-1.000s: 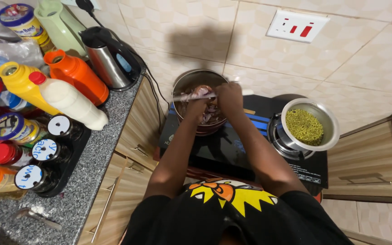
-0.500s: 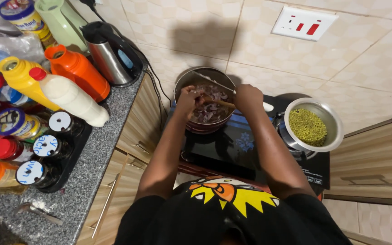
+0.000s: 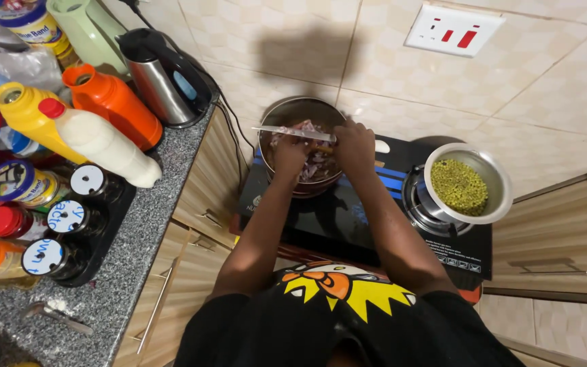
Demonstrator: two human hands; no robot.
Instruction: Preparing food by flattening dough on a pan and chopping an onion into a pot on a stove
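Since half a second ago the knife has swung from a slant across the pot to lie nearly level over its far rim, and both my hands have crept closer together above the meat.

On the black glass stove top point(image 3: 348, 217) the round dark metal pot point(image 3: 287, 112) sits at the left burner, toward the back edge near the wall. It looks heavy and probably hot, so I would not grip its rim bare. Inside it lies a heap of pinkish raw meat pieces point(image 3: 314, 163), soft, wet and slippery; they will slide unless pinched firmly.

The long silver-bladed kitchen knife point(image 3: 293, 132) runs left to right over the pot, tip pointing left toward the grey speckled desk point(image 3: 113, 272), handle end in my right hand point(image 3: 353, 146). It is stiff and sharp; the handle is the only safe hold. My right fingers are wrapped tight round that handle. My left hand point(image 3: 292, 155) has its fingers narrowed down onto a piece of meat, pinning it just below the blade.
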